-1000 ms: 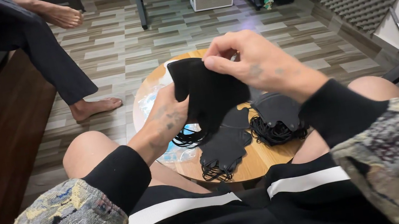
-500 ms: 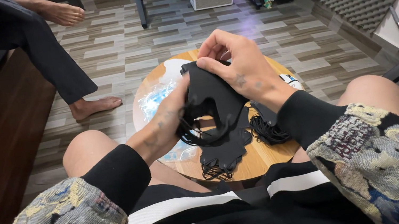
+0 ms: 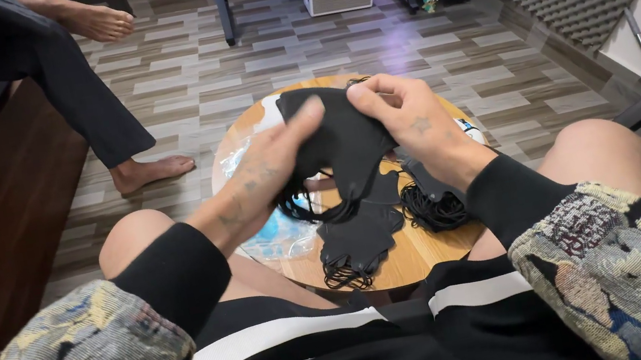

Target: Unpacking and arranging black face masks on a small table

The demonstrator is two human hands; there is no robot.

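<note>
**Hands lower, mask spread between both grips**

Both hands dropped slightly toward the bench since the earlier frame, and we now see the black mask point(image 3: 341, 146) stretched wider. Left hand point(image 3: 271, 171) pinches its left edge, fingers closed on the fabric; right hand point(image 3: 406, 118) pinches the top right edge, also closed on it. Mask hangs just above the round wooden bench point(image 3: 416, 255), over a pile of black masks point(image 3: 361, 238) and a clear plastic bag point(image 3: 273, 235). We judge it light, soft and floppy, with ear loops that tangle: hold by the edges. 1 other person's bare foot point(image 3: 150, 172) rests on the floor, well apart.
</note>
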